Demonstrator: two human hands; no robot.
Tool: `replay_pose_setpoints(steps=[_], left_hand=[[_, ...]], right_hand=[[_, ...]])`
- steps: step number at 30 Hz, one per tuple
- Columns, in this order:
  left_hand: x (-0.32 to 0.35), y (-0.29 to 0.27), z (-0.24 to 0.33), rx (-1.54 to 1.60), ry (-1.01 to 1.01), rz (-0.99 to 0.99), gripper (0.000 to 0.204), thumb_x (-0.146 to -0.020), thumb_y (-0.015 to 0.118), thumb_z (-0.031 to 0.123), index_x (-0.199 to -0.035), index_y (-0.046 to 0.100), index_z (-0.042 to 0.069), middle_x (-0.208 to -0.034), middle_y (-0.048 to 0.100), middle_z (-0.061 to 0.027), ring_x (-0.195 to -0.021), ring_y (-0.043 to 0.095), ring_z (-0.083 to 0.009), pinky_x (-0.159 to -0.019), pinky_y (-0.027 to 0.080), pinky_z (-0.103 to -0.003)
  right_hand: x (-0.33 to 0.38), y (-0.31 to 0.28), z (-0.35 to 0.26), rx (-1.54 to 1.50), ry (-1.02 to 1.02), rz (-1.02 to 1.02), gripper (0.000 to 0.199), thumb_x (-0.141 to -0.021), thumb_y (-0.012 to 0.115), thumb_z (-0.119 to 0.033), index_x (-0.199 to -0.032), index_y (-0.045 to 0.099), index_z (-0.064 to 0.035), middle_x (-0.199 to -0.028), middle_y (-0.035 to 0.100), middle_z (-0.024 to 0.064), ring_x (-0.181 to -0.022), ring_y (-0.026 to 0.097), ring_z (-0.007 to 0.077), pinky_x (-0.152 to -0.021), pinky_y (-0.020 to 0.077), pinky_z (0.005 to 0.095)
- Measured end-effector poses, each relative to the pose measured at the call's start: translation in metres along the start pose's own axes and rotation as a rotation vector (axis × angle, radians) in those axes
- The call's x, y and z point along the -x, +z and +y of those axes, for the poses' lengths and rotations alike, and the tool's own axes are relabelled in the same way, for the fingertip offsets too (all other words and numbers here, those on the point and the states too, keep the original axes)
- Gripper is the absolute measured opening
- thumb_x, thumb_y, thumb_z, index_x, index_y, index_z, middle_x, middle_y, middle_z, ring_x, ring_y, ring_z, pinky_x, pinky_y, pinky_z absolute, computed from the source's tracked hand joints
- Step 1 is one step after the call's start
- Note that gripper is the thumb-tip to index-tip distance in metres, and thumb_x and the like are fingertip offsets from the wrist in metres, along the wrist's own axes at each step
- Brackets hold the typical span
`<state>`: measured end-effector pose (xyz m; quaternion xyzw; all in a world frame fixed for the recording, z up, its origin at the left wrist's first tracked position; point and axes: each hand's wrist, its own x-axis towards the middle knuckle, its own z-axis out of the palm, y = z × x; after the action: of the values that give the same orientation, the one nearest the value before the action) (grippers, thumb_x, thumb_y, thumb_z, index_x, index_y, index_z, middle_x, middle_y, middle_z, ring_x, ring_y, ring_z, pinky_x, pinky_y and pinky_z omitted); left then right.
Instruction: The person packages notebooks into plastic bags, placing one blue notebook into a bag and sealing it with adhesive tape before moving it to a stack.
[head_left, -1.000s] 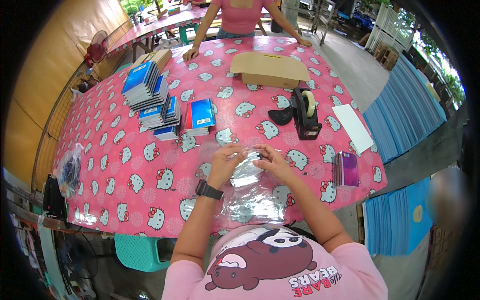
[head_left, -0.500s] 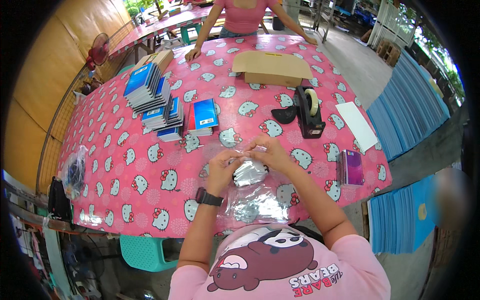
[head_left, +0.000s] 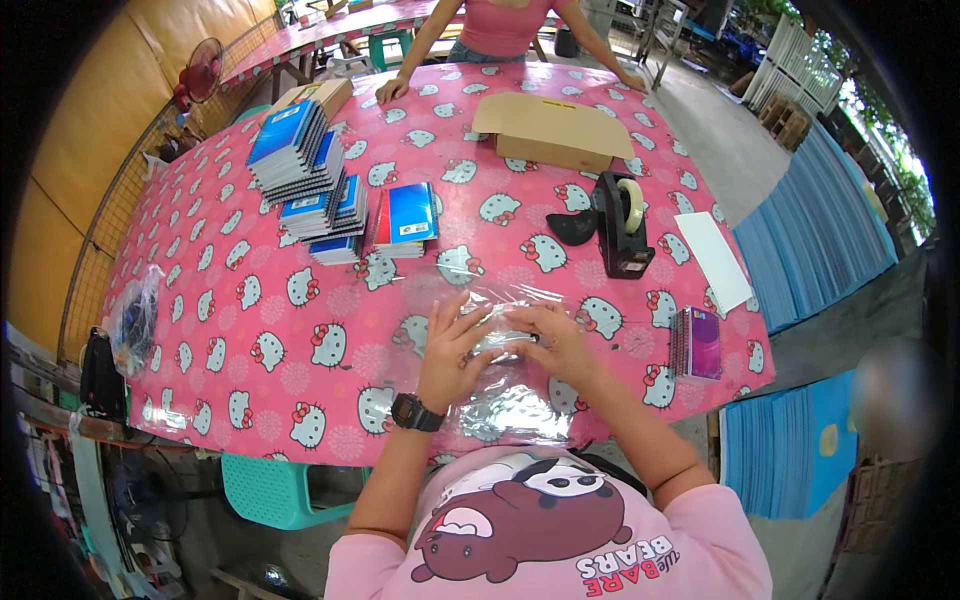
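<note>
Clear plastic wrap (head_left: pixel 512 408) lies in shiny folds on the table in front of me, spreading under and beyond both hands. My left hand (head_left: pixel 452 350), with a dark watch on the wrist, rests on it with fingers spread and thumb apart. My right hand (head_left: pixel 556 342) touches the wrap from the other side, fingers bent and thumb apart from them. Between my hands the wrap covers a small light object, mostly hidden by glare and fingers; I cannot tell its kind. A short stack of blue and red notebooks (head_left: pixel 408 215) stands just beyond my left hand.
Taller stacks of spiral notebooks (head_left: pixel 290 150) stand far left. A black tape dispenser (head_left: pixel 625 225), an open cardboard box (head_left: pixel 550 135), a white sheet (head_left: pixel 713 262) and purple notebooks (head_left: pixel 697 342) lie to the right. Another person's hand (head_left: pixel 393 90) rests on the far edge. Blue stacks (head_left: pixel 790 440) stand beside the table.
My fingers were pinched together at the wrap's far side. Now they have parted and lowered onto it, the left fingers spreading out. The view has shifted slightly.
</note>
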<state>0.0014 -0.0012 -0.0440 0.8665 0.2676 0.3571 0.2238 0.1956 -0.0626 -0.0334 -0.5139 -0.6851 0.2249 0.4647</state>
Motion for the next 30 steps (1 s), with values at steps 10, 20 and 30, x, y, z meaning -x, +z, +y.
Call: replay_pose_setpoints(steps=[10, 20, 30], left_hand=[[-0.001, 0.012, 0.002, 0.251, -0.209, 0.256, 0.042, -0.082, 0.065, 0.012, -0.122, 0.055, 0.005, -0.099, 0.067, -0.0086, -0.094, 0.062, -0.0201, -0.104, 0.029, -0.044], [-0.009, 0.017, 0.014, 0.559, -0.386, 0.424, 0.079, -0.073, 0.068, -0.004, -0.141, 0.029, 0.006, -0.096, 0.058, -0.0078, -0.080, 0.060, -0.0145, -0.078, 0.047, -0.029], [-0.015, -0.005, 0.016, 0.177, -0.238, 0.424, 0.074, -0.071, 0.069, 0.000, -0.137, 0.037, 0.008, -0.126, 0.046, -0.0157, -0.098, 0.057, -0.0246, -0.085, 0.044, -0.035]], right_hand=[[0.006, 0.026, -0.013, 0.143, -0.023, 0.262, 0.035, -0.074, 0.073, -0.020, -0.103, 0.060, -0.0058, -0.087, 0.067, 0.0053, -0.079, 0.058, 0.0196, -0.087, 0.0351, 0.0367], [-0.031, 0.015, -0.015, 0.231, 0.000, 0.198, 0.055, -0.068, 0.079, -0.019, -0.114, 0.053, -0.0055, -0.081, 0.060, 0.0034, -0.081, 0.056, 0.0190, -0.078, 0.0412, 0.0320], [-0.045, 0.019, 0.003, -0.286, 0.374, 0.051, 0.041, -0.067, 0.075, 0.002, -0.103, 0.056, -0.0026, -0.062, 0.053, -0.0007, -0.055, 0.050, 0.0056, -0.052, 0.0407, 0.0216]])
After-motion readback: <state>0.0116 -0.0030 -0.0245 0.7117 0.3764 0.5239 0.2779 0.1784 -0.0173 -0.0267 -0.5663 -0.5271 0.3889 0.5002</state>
